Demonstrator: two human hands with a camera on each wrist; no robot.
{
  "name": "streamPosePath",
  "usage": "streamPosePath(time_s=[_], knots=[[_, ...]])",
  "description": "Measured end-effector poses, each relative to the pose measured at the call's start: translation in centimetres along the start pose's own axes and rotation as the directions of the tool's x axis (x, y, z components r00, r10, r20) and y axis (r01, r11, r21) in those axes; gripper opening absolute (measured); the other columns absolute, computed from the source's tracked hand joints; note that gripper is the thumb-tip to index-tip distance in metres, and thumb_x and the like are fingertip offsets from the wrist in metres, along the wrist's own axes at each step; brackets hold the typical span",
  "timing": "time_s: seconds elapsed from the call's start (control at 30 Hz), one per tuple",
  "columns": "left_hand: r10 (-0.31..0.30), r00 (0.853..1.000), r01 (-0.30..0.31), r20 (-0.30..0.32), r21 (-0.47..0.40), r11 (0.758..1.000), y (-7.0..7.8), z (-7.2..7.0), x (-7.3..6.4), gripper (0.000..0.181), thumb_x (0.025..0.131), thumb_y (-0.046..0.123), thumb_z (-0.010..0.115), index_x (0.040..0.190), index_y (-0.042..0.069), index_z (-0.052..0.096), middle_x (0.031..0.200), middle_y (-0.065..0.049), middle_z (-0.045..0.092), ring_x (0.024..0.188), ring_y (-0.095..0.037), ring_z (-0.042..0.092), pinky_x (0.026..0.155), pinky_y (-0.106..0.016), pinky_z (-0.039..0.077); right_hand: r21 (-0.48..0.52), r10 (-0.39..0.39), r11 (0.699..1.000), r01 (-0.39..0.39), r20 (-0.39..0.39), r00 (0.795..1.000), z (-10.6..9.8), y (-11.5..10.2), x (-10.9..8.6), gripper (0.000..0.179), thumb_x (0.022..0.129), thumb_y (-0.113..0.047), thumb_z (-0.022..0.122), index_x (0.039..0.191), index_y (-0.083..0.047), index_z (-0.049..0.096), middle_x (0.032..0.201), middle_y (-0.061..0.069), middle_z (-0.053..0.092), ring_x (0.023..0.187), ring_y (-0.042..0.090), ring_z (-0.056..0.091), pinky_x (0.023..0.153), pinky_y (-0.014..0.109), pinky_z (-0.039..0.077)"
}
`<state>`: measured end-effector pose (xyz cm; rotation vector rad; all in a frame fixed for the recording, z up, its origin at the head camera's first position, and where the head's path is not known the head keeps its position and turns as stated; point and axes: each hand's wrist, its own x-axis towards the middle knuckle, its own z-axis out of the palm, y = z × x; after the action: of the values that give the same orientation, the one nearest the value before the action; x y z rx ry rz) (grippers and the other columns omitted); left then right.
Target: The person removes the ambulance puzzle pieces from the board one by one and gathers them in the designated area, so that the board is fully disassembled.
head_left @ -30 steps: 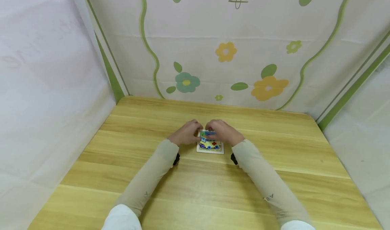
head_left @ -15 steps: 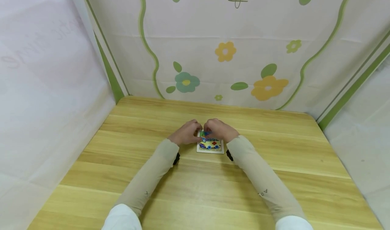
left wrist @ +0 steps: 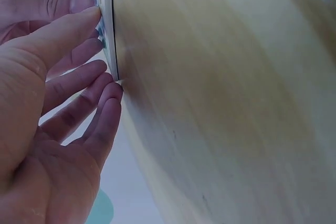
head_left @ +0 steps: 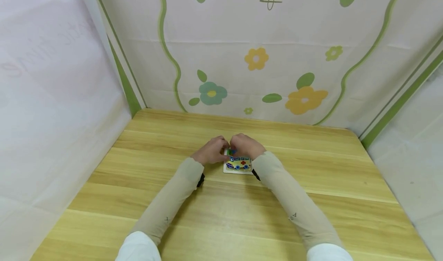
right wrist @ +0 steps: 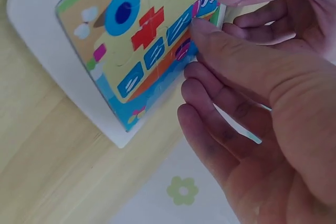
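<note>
A jigsaw puzzle (head_left: 238,165) with a cartoon yellow ambulance lies in a white tray (right wrist: 44,35) on the table. Red cross, blue windows and wheel show in the right wrist view. My left hand (head_left: 212,151) holds the puzzle's far left corner, thumb on the picture and fingers bent at the tray's far edge. Close beside it, my right hand (head_left: 246,145) has its thumb (right wrist: 207,32) on the picture near the ambulance's eyes, its other fingers curled at the far edge. Both hands cover part of the puzzle's far side.
The wooden table (head_left: 221,215) stretches around the puzzle on every side. Behind it hangs a white curtain (head_left: 228,30) printed with flowers and leaves, and white fabric walls stand left and right. A dark strap (head_left: 200,181) is on the left wrist.
My right hand has slid left along the puzzle's far side, close up to the left hand, uncovering more of the picture's right part. The left hand stays in place.
</note>
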<state>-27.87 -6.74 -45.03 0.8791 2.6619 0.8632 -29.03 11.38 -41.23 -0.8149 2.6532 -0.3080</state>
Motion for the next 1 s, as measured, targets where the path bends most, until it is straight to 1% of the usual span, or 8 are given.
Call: streamPosePath(time_s=[0.13, 0.23, 0.33, 0.47, 0.53, 0.63, 0.83, 1.0], knots=[[-0.006, 1.0, 0.006, -0.012, 0.0, 1.0, -0.1, 0.1, 0.1, 0.027, 0.096, 0.012, 0.079, 0.118, -0.004, 0.074, 0.114, -0.016, 0.065, 0.099, -0.029, 0.058, 0.081, -0.031, 0.049, 0.006, 0.009, 1.0, -0.009, 0.003, 1.0, 0.0, -0.2, 0.2, 0.008, 0.094, -0.007, 0.08, 0.101, -0.003, 0.08, 0.096, 0.009, 0.078, 0.079, 0.015, 0.063, 0.077, 0.03, 0.058], [0.007, 1.0, -0.007, -0.018, 0.012, 1.0, -0.3, 0.4, 0.3, 0.026, 0.095, 0.011, 0.08, 0.117, -0.003, 0.075, 0.111, -0.015, 0.067, 0.097, -0.028, 0.059, 0.079, -0.03, 0.05, 0.023, 0.024, 0.999, -0.024, -0.002, 1.0, 0.1, 0.1, 0.3, 0.013, 0.093, -0.006, 0.081, 0.106, -0.003, 0.079, 0.103, 0.01, 0.079, 0.088, 0.018, 0.069, 0.082, 0.033, 0.061], [0.006, 1.0, -0.006, -0.018, 0.014, 1.0, -0.4, 0.6, 0.5, 0.028, 0.095, 0.011, 0.08, 0.118, -0.004, 0.075, 0.113, -0.016, 0.067, 0.094, -0.026, 0.059, 0.079, -0.029, 0.051, 0.036, 0.039, 0.999, -0.039, -0.001, 0.999, 0.5, 0.6, 0.3, 0.017, 0.093, -0.005, 0.08, 0.11, -0.005, 0.078, 0.109, 0.009, 0.078, 0.096, 0.019, 0.071, 0.087, 0.035, 0.062], [-0.015, 1.0, 0.015, -0.012, 0.016, 1.0, -0.2, 0.7, 0.6, 0.032, 0.095, 0.013, 0.081, 0.121, -0.004, 0.073, 0.118, -0.017, 0.066, 0.093, -0.022, 0.058, 0.081, -0.03, 0.052, 0.065, 0.049, 0.997, -0.049, 0.0, 0.999, 0.8, 1.2, 0.5, 0.015, 0.096, -0.003, 0.077, 0.11, -0.006, 0.078, 0.109, 0.008, 0.077, 0.089, 0.017, 0.069, 0.081, 0.031, 0.059], [-0.024, 1.0, 0.024, -0.012, 0.025, 0.999, -0.2, 0.7, 0.7, 0.032, 0.095, 0.013, 0.081, 0.121, -0.004, 0.073, 0.119, -0.016, 0.066, 0.093, -0.021, 0.057, 0.082, -0.03, 0.052, 0.081, 0.052, 0.995, -0.052, -0.001, 0.999, 0.7, 1.3, 0.4, 0.015, 0.097, -0.001, 0.074, 0.111, -0.005, 0.077, 0.108, 0.009, 0.076, 0.085, 0.017, 0.066, 0.077, 0.03, 0.057], [-0.033, 0.999, 0.033, -0.02, 0.039, 0.999, -0.1, 0.7, 0.7, 0.032, 0.095, 0.014, 0.081, 0.12, -0.003, 0.074, 0.118, -0.016, 0.066, 0.093, -0.021, 0.056, 0.082, -0.03, 0.052, 0.098, 0.054, 0.994, -0.054, -0.001, 0.999, 0.6, 1.2, 0.3, 0.016, 0.099, -0.001, 0.071, 0.114, -0.004, 0.076, 0.111, 0.011, 0.076, 0.083, 0.018, 0.065, 0.076, 0.029, 0.056], [-0.047, 0.998, 0.049, -0.034, 0.048, 0.998, 0.0, 0.6, 0.8, 0.032, 0.093, 0.014, 0.083, 0.119, -0.003, 0.074, 0.117, -0.015, 0.066, 0.093, -0.02, 0.056, 0.083, -0.031, 0.052, 0.112, 0.049, 0.992, -0.049, -0.001, 0.999, 0.6, 1.4, 0.4, 0.019, 0.099, -0.002, 0.072, 0.117, -0.002, 0.075, 0.113, 0.012, 0.075, 0.087, 0.017, 0.066, 0.082, 0.032, 0.059], [-0.047, 0.998, 0.05, -0.042, 0.07, 0.996, -0.1, 0.6, 0.8, 0.033, 0.093, 0.016, 0.083, 0.119, -0.002, 0.074, 0.116, -0.014, 0.067, 0.093, -0.019, 0.057, 0.084, -0.03, 0.052, 0.121, 0.033, 0.992, -0.03, -0.018, 0.999, 0.7, 1.8, 0.5, 0.02, 0.098, -0.006, 0.075, 0.117, -0.003, 0.075, 0.113, 0.011, 0.075, 0.093, 0.018, 0.069, 0.089, 0.035, 0.061]])
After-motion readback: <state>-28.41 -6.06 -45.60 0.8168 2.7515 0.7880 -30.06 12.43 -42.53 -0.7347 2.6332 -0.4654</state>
